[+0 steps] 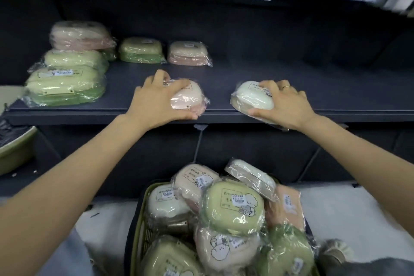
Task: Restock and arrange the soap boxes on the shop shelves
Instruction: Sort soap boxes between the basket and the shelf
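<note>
Left hand (156, 98) gripping a wrapped pink soap box (189, 98) near the dark shelf's (336, 87) front edge. Right hand (284, 103) clamped over a white soap box (251, 96) just beside it. Below, green basket (140, 226) piled with more.

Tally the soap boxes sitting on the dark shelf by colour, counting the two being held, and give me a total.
Green: 4, three stacked at the left and one at the back.
Pink: 3, one atop the left stack, one at the back, one under the left hand.
White: 1, under the right hand.
Total: 8.
</note>
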